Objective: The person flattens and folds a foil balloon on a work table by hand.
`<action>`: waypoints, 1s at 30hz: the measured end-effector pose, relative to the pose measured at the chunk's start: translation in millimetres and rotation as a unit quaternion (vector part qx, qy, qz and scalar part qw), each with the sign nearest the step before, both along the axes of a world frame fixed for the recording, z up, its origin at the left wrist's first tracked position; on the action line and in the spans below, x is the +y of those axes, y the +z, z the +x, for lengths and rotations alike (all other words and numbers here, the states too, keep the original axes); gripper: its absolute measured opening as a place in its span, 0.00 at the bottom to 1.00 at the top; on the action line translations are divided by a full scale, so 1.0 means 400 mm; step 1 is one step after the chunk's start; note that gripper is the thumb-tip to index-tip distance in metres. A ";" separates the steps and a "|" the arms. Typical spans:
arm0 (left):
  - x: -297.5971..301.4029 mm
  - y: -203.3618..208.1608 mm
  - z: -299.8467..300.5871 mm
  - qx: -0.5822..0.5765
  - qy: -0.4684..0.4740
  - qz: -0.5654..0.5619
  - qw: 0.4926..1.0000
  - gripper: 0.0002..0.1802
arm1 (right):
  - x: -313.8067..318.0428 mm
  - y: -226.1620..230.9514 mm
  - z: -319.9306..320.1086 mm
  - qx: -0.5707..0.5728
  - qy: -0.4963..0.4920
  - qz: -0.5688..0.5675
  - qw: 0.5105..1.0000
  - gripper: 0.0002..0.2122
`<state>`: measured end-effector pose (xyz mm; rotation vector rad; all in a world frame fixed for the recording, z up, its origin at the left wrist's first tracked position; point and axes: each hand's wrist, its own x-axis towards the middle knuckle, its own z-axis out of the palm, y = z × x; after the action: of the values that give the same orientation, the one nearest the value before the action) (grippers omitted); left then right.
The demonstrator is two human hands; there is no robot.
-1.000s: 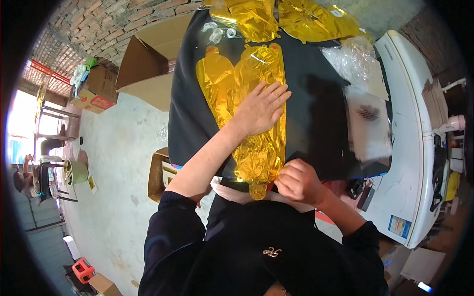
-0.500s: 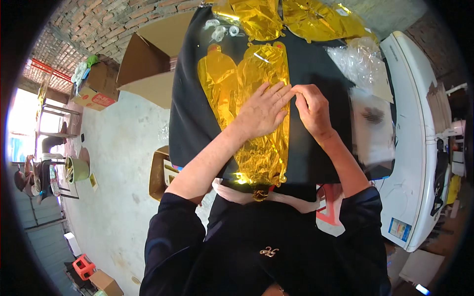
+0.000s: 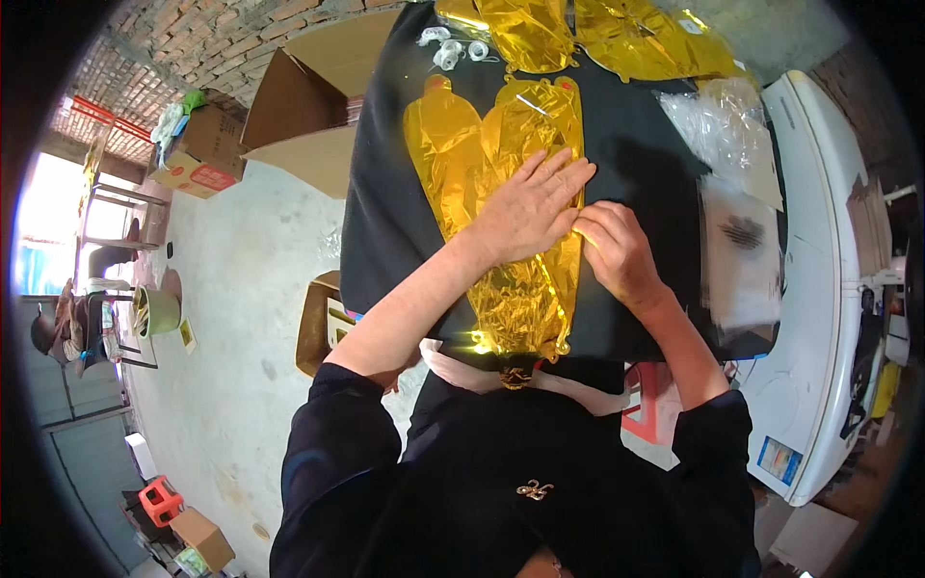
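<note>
The gold foil (image 3: 515,303) lies on the black tabletop (image 3: 385,222), under the left hand (image 3: 535,207), which rests flat upon it with the fingers straight and only a little apart. The right hand (image 3: 620,249) has its fingertips drawn together at the foil's right edge, beside the left thumb; whether they pinch it, I cannot tell.

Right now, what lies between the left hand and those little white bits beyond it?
Seen in the head view: gold foil, then a strip of black cloth, between the left hand and the white bits.
</note>
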<state>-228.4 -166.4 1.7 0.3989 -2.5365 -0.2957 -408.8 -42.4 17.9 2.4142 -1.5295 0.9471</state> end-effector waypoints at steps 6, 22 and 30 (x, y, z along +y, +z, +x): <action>-0.004 0.000 -0.004 0.002 -0.001 0.025 1.000 0.35 | -0.015 0.010 -0.011 -0.008 0.000 0.003 1.000 0.12; 0.006 -0.013 -0.015 -0.030 0.021 -0.012 0.999 0.31 | -0.502 0.041 -0.015 -0.068 -0.135 0.281 0.948 0.20; 0.011 -0.020 -0.012 -0.043 0.031 0.008 0.999 0.31 | -0.528 0.083 -0.021 -0.229 -0.067 0.440 0.866 0.17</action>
<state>-233.1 -161.9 -6.2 0.5069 -2.6012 -0.2820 -417.3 -253.7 51.3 2.6369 -2.7647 0.9743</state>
